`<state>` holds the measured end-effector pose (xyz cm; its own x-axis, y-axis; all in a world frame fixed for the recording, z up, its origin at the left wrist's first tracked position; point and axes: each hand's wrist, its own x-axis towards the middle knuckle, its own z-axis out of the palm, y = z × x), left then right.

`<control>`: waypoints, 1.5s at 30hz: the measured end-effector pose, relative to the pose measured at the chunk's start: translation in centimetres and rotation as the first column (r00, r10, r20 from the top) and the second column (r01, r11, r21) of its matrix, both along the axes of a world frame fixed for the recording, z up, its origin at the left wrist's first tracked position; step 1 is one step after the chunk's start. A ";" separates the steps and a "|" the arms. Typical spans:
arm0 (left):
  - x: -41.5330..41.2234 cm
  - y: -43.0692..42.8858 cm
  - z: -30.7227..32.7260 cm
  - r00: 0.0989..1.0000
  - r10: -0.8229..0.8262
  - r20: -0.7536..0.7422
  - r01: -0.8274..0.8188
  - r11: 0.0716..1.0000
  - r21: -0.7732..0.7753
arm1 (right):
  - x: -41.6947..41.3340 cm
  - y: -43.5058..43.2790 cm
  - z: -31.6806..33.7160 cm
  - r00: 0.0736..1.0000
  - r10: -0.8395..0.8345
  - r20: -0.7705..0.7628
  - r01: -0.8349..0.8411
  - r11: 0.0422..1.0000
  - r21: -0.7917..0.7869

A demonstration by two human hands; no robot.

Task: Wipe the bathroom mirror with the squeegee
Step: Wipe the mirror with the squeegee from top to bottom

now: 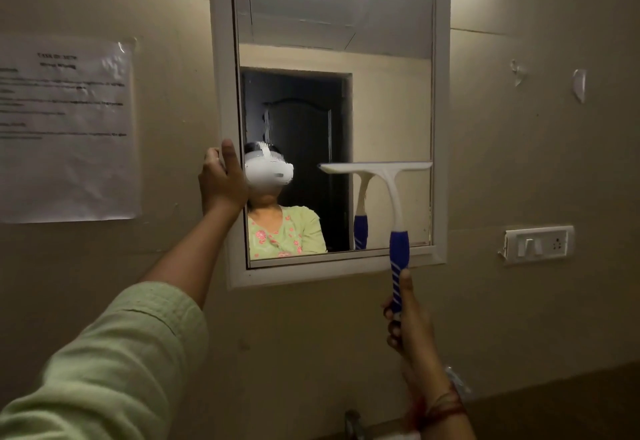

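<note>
A white-framed mirror [391,104] hangs on the beige wall. The squeegee [388,180] has a white blade and neck and a blue striped handle. Its blade lies level against the lower right part of the glass, reaching the right frame edge. My right hand [408,318] grips the bottom of the handle, below the mirror's lower frame. My left hand [221,180] clasps the left side of the frame at mid-height, thumb on the front. The glass reflects a person in a green top and the squeegee.
A printed paper sheet [65,128] is taped to the wall left of the mirror. A white switch and socket plate [536,244] sits to the right, low. A tap top [353,422] shows at the bottom edge, beneath my right wrist.
</note>
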<state>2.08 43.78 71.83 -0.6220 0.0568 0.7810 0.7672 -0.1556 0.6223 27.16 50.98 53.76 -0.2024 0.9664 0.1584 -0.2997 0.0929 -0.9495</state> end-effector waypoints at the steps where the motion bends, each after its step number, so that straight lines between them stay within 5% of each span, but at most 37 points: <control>1: 0.0 0.0 -0.1 1.000 -0.003 0.002 0.003 1.000 0.000 | 0.0 0.1 0.4 1.000 0.004 -0.001 -0.004 1.000 0.006; 9: -0.3 0.2 0.0 0.999 -0.034 0.006 0.034 0.999 0.009 | -0.7 -0.7 -4.5 1.000 0.015 -0.008 -0.016 0.996 -0.093; 45: -0.4 0.3 0.0 1.000 -0.002 -0.010 0.002 1.000 0.014 | -0.5 -0.3 -4.4 0.994 0.099 -0.053 -0.103 0.993 -0.063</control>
